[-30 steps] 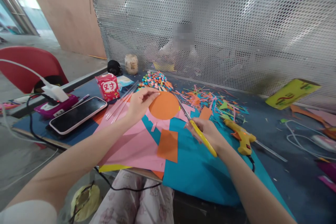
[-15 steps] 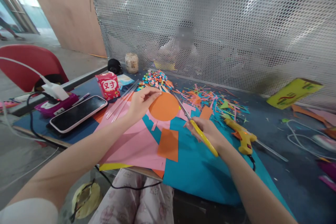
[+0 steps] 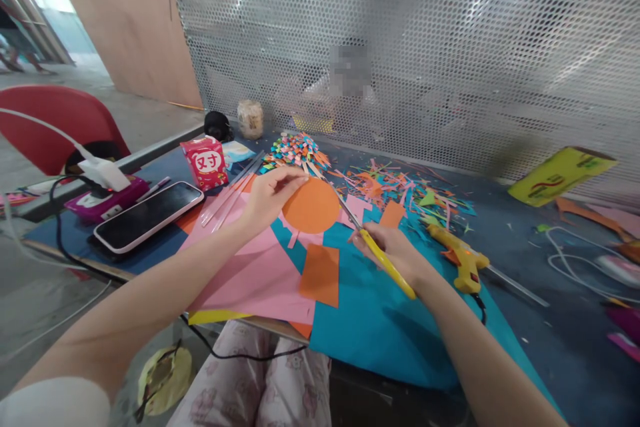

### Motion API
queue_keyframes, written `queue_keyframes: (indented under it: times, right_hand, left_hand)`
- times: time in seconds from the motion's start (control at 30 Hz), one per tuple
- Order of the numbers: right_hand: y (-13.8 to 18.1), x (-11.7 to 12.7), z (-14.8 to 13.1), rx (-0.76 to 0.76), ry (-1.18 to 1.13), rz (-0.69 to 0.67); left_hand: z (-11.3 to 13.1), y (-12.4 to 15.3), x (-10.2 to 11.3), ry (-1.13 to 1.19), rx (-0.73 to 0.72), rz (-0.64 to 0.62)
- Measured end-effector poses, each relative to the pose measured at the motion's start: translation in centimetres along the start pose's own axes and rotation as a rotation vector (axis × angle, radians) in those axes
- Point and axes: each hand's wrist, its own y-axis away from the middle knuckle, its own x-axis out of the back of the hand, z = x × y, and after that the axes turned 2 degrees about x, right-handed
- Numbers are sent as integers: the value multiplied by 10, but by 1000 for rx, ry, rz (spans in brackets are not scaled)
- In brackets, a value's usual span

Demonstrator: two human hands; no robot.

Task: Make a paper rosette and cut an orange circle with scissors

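Observation:
My left hand [image 3: 270, 195] pinches the left edge of an orange paper circle [image 3: 311, 205] and holds it just above a pink sheet [image 3: 250, 273]. My right hand [image 3: 393, 250] grips yellow-handled scissors [image 3: 373, 245], their blades reaching up along the circle's right edge. An orange paper rectangle [image 3: 320, 273] lies below the circle, over the pink sheet and a large teal sheet [image 3: 385, 327].
A yellow glue gun [image 3: 463, 260] lies right of my right hand. Coloured paper scraps [image 3: 400, 187] and a woven paper piece [image 3: 295, 149] sit behind. A phone [image 3: 147, 217], red box [image 3: 206, 163], charger and cables are at left. A perforated metal screen [image 3: 400, 47] backs the table.
My hands and the orange circle have barely shifted; the scissors have edged slightly up along the circle's right side.

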Motion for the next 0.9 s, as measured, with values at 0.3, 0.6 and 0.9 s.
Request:
queue_keyframes:
  times: [0.3, 0.6, 0.9]
  right_hand:
    - [1, -1, -2, -1, -45, 18]
    - [0, -1, 0, 16, -78, 55]
    - [0, -1, 1, 5, -64, 39]
  left_hand:
    - [-1, 1, -1, 49, 15, -24]
    - [-6, 3, -3, 57, 52, -105]
    - [-9, 2, -2, 89, 42, -90]
